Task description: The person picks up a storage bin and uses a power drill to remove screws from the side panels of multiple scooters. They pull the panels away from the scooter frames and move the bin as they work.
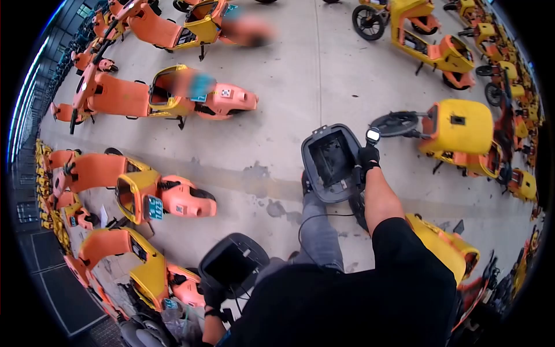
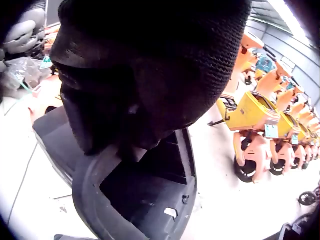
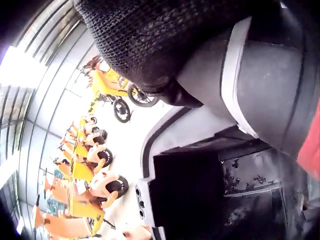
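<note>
My right hand [image 1: 369, 156], in a black glove, grips the side rim of a black open-topped plastic tub [image 1: 308, 168]. A hinge-like fitting sits on the tub's far edge, and its hollow inside faces up. In the right wrist view, the gloved fingers [image 3: 175, 92] curl over the light-edged rim. Low at my left side, my gloved left hand [image 1: 214, 295] holds a second black tub [image 1: 261, 254] by its rim. The left wrist view shows those fingers [image 2: 85, 120] folded over the edge of this tub [image 2: 90, 200], with its opening below them.
Orange and yellow scooters [image 1: 121, 95] stand in a row on the left. A yellow-boxed scooter [image 1: 462, 130] is close on my right, with more behind it. Concrete floor [image 1: 289, 75] runs between the rows. A thin dark cable [image 1: 300, 228] loops past my leg.
</note>
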A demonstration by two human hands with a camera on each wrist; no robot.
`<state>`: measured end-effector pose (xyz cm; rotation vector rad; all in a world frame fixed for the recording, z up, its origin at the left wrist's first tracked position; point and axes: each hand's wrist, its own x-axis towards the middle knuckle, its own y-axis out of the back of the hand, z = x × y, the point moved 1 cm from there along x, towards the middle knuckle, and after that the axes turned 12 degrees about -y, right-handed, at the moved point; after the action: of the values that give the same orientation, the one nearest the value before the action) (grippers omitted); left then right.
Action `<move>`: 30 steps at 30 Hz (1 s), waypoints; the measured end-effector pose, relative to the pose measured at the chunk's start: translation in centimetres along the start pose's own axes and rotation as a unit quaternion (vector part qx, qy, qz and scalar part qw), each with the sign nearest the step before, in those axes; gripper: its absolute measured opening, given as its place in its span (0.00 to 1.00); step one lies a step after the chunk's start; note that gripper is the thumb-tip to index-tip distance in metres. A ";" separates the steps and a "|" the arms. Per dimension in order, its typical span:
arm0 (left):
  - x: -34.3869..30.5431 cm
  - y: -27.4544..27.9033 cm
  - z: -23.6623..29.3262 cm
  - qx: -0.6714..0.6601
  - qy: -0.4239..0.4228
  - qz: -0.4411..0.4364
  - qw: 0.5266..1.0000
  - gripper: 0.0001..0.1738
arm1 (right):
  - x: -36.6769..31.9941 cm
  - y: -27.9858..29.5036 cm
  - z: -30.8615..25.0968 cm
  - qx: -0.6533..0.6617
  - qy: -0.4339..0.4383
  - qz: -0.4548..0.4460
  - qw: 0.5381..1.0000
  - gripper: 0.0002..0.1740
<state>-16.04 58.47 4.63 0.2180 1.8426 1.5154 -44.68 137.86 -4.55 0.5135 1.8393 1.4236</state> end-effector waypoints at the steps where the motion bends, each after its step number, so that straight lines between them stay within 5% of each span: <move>1: 0.2 1.0 -0.8 -0.095 0.063 -0.023 0.993 0.13 | 1.2 0.6 -1.9 -0.020 0.014 -0.001 1.000 0.15; 2: 0.1 2.0 -1.1 -0.191 0.127 -0.047 0.972 0.12 | 2.6 1.3 -4.0 0.032 -0.028 0.005 0.999 0.11; 3: 0.4 3.5 -0.7 -0.287 0.195 -0.067 0.936 0.11 | 7.4 -3.0 -3.8 -0.111 0.086 0.006 0.990 0.10; 5: 0.2 6.5 0.4 -0.459 0.334 -0.098 0.817 0.10 | 11.5 -4.5 -6.9 -0.067 0.063 0.025 0.995 0.10; 6: 4.7 13.6 0.7 -0.231 0.050 -0.161 0.958 0.08 | 14.0 -5.5 -8.4 -0.062 0.075 -0.016 0.995 0.10; 7: 6.5 15.7 0.8 -0.230 0.057 -0.175 0.956 0.08 | 16.1 -6.2 -9.8 -0.044 0.081 -0.042 0.995 0.11; 8: 7.9 17.0 0.7 -0.358 0.217 -0.161 0.894 0.10 | 17.8 -6.8 -11.3 0.019 0.048 -0.071 0.996 0.12; 10: 10.4 18.7 1.0 -0.549 0.507 -0.105 0.656 0.16 | 20.9 -9.8 -14.0 0.180 -0.072 -0.121 0.974 0.16; 11: 12.1 19.6 1.3 -0.544 0.515 -0.111 0.653 0.16 | 22.2 -11.9 -15.2 0.276 -0.155 -0.140 0.938 0.18; 14: 19.4 24.5 2.5 -0.443 0.404 -0.176 0.780 0.17 | 25.2 -17.4 -17.8 0.229 -0.063 -0.187 0.953 0.19; 15: 14.2 18.4 1.0 -0.351 0.213 -0.085 0.908 0.15 | 26.6 -20.6 -17.9 0.208 0.000 -0.188 0.960 0.18; 16: 15.8 19.5 1.5 -0.436 0.315 -0.061 0.841 0.14 | 29.8 -31.8 -16.1 0.471 -0.108 -0.218 0.848 0.16; 17: 18.6 21.5 2.5 -0.511 0.408 -0.032 0.755 0.13 | 29.5 -33.3 -16.3 0.471 -0.109 -0.227 0.846 0.16; 18: 21.4 23.6 3.2 -0.508 0.415 -0.033 0.754 0.13 | 28.8 -34.4 -16.4 0.418 -0.110 -0.244 0.868 0.16; 19: 24.4 25.6 3.7 -0.572 0.459 -0.018 0.679 0.13 | 28.2 -34.9 -16.4 0.364 -0.109 -0.257 0.888 0.15; 20: 26.6 27.1 3.9 -0.630 0.496 -0.003 0.597 0.13 | 26.0 -32.4 -16.9 0.506 -0.260 -0.354 0.742 0.14; 21: 27.6 28.5 4.2 -0.631 0.499 -0.006 0.595 0.13 | 24.3 -32.4 -16.1 0.502 -0.262 -0.356 0.743 0.14; 23: 29.8 29.3 4.1 -0.650 0.484 -0.002 0.586 0.13 | 23.2 -32.7 -16.2 0.618 -0.298 -0.412 0.600 0.14; 24: 29.9 28.9 3.8 -0.651 0.482 -0.003 0.586 0.13 | 21.5 -28.3 -17.0 0.638 -0.318 -0.415 0.565 0.14; 26: 29.7 28.6 2.9 -0.573 0.334 -0.061 0.746 0.15 | 17.7 -17.3 -19.8 0.673 -0.360 -0.416 0.494 0.15; 30: 33.3 31.1 3.6 -0.621 0.414 -0.057 0.663 0.12 | 16.0 -17.8 -15.2 0.673 -0.403 -0.368 0.499 0.15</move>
<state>-47.37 88.74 18.61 -1.4007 0.8165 2.6171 -64.21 133.77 -24.68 0.7335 1.5560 -1.0050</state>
